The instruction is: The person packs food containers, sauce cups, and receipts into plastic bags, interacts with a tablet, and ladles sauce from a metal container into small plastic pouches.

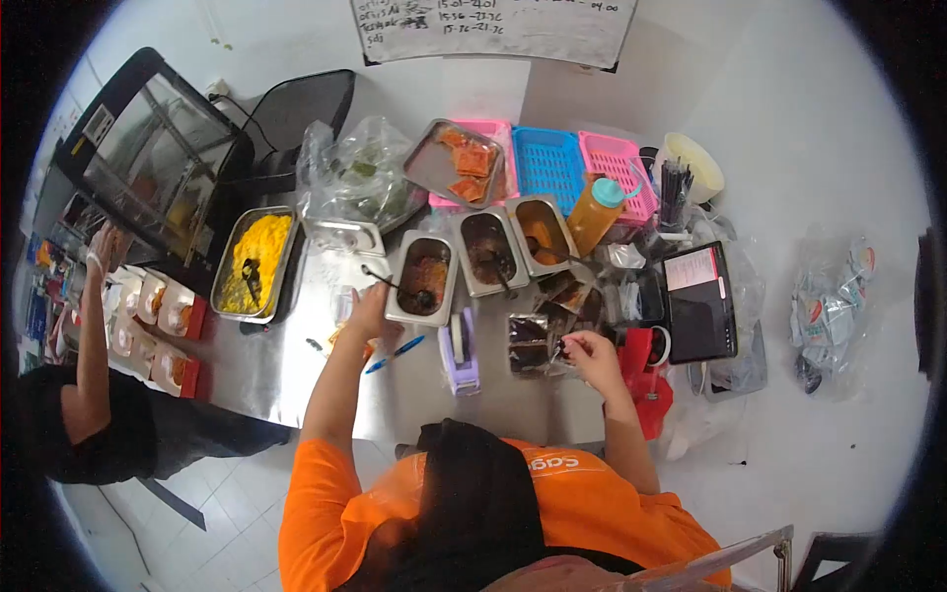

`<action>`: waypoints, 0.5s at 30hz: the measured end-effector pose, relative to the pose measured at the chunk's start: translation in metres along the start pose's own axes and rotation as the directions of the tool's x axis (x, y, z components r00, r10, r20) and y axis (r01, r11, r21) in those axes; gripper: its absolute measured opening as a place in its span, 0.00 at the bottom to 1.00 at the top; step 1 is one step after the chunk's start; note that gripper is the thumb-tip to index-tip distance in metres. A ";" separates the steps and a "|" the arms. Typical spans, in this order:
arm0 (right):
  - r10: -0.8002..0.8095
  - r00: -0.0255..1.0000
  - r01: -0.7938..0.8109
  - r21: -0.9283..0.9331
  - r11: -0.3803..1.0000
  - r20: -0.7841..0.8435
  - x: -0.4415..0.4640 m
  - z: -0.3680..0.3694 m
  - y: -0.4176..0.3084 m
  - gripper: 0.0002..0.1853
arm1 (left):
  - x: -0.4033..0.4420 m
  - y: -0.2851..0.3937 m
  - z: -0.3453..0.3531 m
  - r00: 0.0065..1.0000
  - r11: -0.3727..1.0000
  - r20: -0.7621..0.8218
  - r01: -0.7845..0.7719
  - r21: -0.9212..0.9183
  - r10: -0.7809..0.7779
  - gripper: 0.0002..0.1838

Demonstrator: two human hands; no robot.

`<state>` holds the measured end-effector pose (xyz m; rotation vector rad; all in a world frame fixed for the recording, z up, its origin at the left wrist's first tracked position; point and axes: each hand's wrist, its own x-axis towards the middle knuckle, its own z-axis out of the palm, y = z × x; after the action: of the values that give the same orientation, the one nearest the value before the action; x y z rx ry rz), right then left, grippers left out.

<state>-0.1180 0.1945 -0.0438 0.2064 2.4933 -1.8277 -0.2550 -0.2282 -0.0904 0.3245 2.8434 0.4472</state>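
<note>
My left hand point(369, 312) is at the near left side of a metal pan point(422, 279) that holds reddish food and a black ladle; its fingertips are too small to make out. On the right, my right hand point(588, 353) pinches at the edge of dark clear-wrapped packets point(531, 342); what lies between its fingers is hidden. Two more metal pans, one with dark sauce point(487, 252) and one with orange food point(542, 235), stand beside the first. A purple tape dispenser point(460, 365) and a blue pen point(396, 354) lie between my hands.
A tray of yellow food point(256, 264) stands left. Behind are a plastic bag point(360, 178), a tilted tray of orange pieces point(456, 166) and a sauce bottle point(595, 216). A tablet point(699, 301) is right. Another person's arm point(94, 335) reaches beside food boxes point(158, 331) at far left.
</note>
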 end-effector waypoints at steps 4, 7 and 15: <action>0.239 0.971 -0.191 0.604 0.774 0.000 0.041 0.004 0.005 0.14 | 0.011 -0.013 0.014 0.971 0.988 -0.232 -0.022 0.153 0.058 0.33; 0.269 0.960 -0.071 0.862 0.502 -0.078 0.096 0.009 0.015 0.08 | -0.007 -0.007 0.013 0.864 0.997 -0.499 -0.069 0.018 0.069 0.15; 0.080 0.997 -0.033 0.866 0.499 -0.008 0.156 0.006 0.047 0.04 | -0.049 -0.019 -0.020 0.577 0.587 -0.562 -0.167 -0.792 -0.593 0.09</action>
<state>-0.2661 0.2159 -0.1081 0.3441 1.2684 -2.8842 -0.2171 -0.2634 -0.0678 -0.6383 2.8876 2.1820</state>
